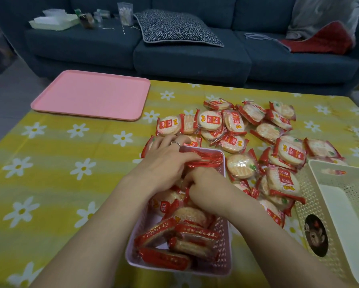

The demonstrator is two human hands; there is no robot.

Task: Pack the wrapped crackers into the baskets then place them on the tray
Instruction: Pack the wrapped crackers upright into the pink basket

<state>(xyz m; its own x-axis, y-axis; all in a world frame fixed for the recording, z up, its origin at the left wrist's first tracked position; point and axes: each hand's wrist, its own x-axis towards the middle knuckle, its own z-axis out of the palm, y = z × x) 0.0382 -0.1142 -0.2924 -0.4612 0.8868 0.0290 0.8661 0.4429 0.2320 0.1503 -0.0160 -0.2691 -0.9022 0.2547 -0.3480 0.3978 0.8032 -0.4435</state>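
A pink perforated basket (223, 242) stands in front of me, holding several red-wrapped round crackers (187, 238). Both hands are inside its far half. My left hand (166, 161), with a ring, lies flat over upright cracker packs (207, 160) at the far wall, fingers pressing them. My right hand (203, 188) is curled around packs in the basket's middle. A loose pile of wrapped crackers (247, 140) spreads over the table beyond and to the right. A cream basket (320, 204) stands empty at the right edge. The pink tray (91, 94) lies bare at the table's far left.
The table wears a yellow cloth with white daisies (49, 163). Behind it stands a dark blue sofa (191, 59) with a patterned cushion, a red cloth, and small items on its left seat.
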